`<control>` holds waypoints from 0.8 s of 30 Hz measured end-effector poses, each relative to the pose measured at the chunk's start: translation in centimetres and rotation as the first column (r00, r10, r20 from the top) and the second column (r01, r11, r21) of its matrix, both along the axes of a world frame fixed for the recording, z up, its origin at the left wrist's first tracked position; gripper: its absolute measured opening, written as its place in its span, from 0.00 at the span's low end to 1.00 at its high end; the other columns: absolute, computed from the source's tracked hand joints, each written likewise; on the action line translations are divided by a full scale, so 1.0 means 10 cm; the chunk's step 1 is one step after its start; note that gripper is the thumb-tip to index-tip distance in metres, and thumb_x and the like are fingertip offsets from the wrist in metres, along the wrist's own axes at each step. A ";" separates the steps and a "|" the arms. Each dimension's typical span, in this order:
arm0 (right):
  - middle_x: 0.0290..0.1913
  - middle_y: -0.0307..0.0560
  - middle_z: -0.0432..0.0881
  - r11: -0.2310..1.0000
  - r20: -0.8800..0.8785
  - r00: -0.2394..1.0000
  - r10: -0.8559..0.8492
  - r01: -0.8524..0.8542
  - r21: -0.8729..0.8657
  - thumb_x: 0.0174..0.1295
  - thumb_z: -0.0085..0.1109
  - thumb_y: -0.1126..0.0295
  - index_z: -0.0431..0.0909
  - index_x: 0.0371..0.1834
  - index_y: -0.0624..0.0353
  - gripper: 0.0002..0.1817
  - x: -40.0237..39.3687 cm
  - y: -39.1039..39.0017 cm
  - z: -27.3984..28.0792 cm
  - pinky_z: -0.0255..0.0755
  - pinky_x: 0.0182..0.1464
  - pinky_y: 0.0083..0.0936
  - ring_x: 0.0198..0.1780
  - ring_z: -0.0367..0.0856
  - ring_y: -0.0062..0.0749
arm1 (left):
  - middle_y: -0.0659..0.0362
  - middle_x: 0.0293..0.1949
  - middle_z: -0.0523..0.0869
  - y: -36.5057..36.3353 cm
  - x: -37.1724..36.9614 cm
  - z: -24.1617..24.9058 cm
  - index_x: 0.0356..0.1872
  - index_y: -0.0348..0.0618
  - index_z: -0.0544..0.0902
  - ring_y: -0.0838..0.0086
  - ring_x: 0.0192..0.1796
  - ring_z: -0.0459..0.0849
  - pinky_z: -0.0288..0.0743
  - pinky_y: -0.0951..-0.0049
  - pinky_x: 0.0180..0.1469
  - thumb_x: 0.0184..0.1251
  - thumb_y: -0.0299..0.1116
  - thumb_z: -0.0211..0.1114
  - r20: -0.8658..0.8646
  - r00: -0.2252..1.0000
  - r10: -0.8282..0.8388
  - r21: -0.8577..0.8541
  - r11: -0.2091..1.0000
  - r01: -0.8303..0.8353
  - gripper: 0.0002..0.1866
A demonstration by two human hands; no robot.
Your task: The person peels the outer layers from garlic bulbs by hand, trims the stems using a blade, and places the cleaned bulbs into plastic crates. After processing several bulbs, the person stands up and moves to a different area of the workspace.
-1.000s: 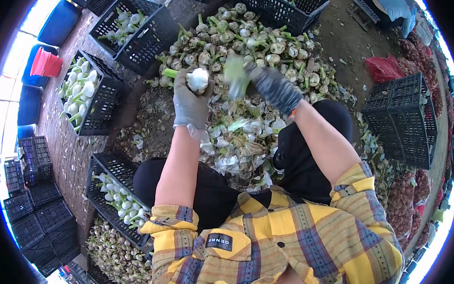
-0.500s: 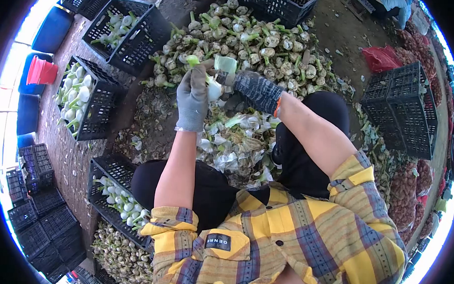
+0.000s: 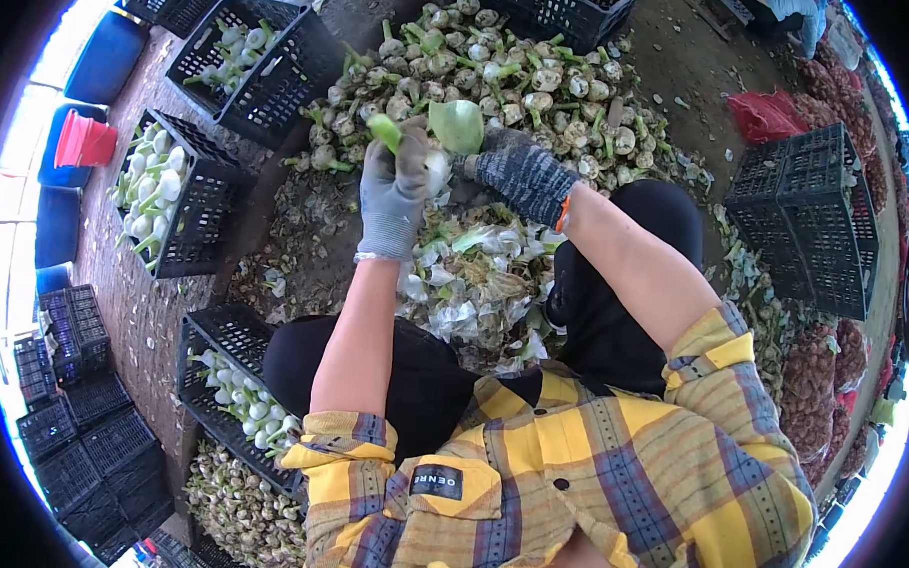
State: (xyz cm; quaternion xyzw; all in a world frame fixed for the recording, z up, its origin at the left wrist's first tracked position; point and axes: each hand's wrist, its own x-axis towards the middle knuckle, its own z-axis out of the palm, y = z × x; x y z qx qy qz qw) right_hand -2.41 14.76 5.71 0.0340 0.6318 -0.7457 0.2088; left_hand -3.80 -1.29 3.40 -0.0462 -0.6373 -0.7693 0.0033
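Note:
My left hand (image 3: 389, 204), in a grey glove with soiled fingers, is wrapped round a white garlic bulb (image 3: 437, 173). Its green stem stub (image 3: 384, 131) pokes up past the fingers. Close beside the bulb on its right, my right hand (image 3: 523, 178) wears a dark patterned knit glove and has its fingers closed on a pale green strip of skin (image 3: 457, 127). Below both hands, papery peelings (image 3: 474, 290) lie heaped between my knees. Beyond them spreads a big pile of dirty garlic bulbs (image 3: 542, 82) with short stems.
Black crates of clean white bulbs stand on the left: one upper crate (image 3: 291, 78), a middle crate (image 3: 207, 210) and one by my knee (image 3: 223, 326). More crates (image 3: 802, 216) stand at right near mesh sacks (image 3: 809, 387). A red bucket (image 3: 84, 141) sits far left.
The pale green skin has risen and opened out wider above the bulb. My right hand has shifted slightly right, away from my left hand, and the stem stub tips more to the left.

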 end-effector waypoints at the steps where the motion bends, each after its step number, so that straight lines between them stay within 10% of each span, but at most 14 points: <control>1: 0.30 0.47 0.82 0.999 -0.001 0.999 -0.044 0.044 -0.014 0.56 0.57 0.68 0.78 0.41 0.62 0.13 -0.02 0.00 -0.05 0.73 0.29 0.22 0.26 0.79 0.25 | 0.61 0.41 0.80 0.02 -0.01 -0.07 0.49 0.38 0.76 0.80 0.39 0.79 0.74 0.79 0.39 0.65 0.50 0.57 -0.080 0.996 0.047 -0.002 0.999 -0.047 0.24; 3: 0.28 0.46 0.82 0.991 -0.002 0.991 -0.131 0.131 -0.040 0.56 0.56 0.70 0.78 0.41 0.62 0.12 -0.06 -0.01 -0.13 0.73 0.29 0.22 0.26 0.79 0.24 | 0.61 0.41 0.80 0.00 0.00 -0.08 0.48 0.39 0.77 0.80 0.39 0.79 0.74 0.80 0.40 0.65 0.50 0.57 0.079 0.994 0.081 -0.033 0.996 -0.078 0.23; 6: 0.28 0.45 0.82 0.858 -0.053 0.980 -0.191 0.193 0.477 0.55 0.54 0.73 0.78 0.41 0.63 0.11 -0.06 -0.01 0.28 0.73 0.29 0.22 0.25 0.79 0.23 | 0.63 0.40 0.80 -0.01 0.01 0.05 0.48 0.39 0.77 0.81 0.39 0.77 0.72 0.81 0.40 0.66 0.50 0.57 0.231 0.968 0.102 -0.016 0.995 -0.101 0.23; 7: 0.28 0.50 0.82 0.952 -0.087 0.976 -0.200 0.214 0.217 0.56 0.55 0.67 0.78 0.40 0.64 0.13 -0.09 0.00 0.01 0.74 0.34 0.27 0.28 0.81 0.33 | 0.63 0.40 0.80 -0.03 -0.01 0.02 0.48 0.39 0.77 0.82 0.38 0.77 0.72 0.81 0.39 0.66 0.50 0.57 0.208 0.972 0.108 -0.003 0.994 -0.110 0.23; 10: 0.29 0.56 0.81 0.725 -0.038 0.981 0.188 -0.113 0.679 0.58 0.54 0.58 0.78 0.38 0.65 0.19 -0.14 0.03 0.05 0.73 0.39 0.34 0.32 0.81 0.45 | 0.62 0.39 0.79 -0.03 -0.01 0.03 0.49 0.38 0.75 0.82 0.37 0.76 0.71 0.81 0.38 0.66 0.48 0.58 0.170 0.974 0.151 -0.003 0.988 -0.153 0.22; 15: 0.33 0.59 0.82 0.901 -0.167 0.980 0.104 -0.022 0.434 0.50 0.60 0.49 0.80 0.36 0.63 0.25 -0.08 -0.06 -0.16 0.72 0.42 0.36 0.37 0.80 0.50 | 0.60 0.41 0.78 -0.01 0.03 -0.06 0.49 0.35 0.72 0.82 0.39 0.74 0.70 0.82 0.41 0.65 0.44 0.59 0.096 0.986 0.136 -0.074 0.989 -0.129 0.21; 24: 0.37 0.59 0.82 0.734 -0.274 0.957 -0.098 0.255 0.629 0.48 0.61 0.53 0.80 0.38 0.65 0.24 -0.20 0.05 -0.21 0.73 0.43 0.36 0.40 0.80 0.50 | 0.59 0.43 0.77 0.06 0.01 0.13 0.51 0.38 0.73 0.79 0.41 0.76 0.73 0.78 0.42 0.68 0.41 0.56 0.255 0.966 0.039 0.146 0.986 -0.079 0.19</control>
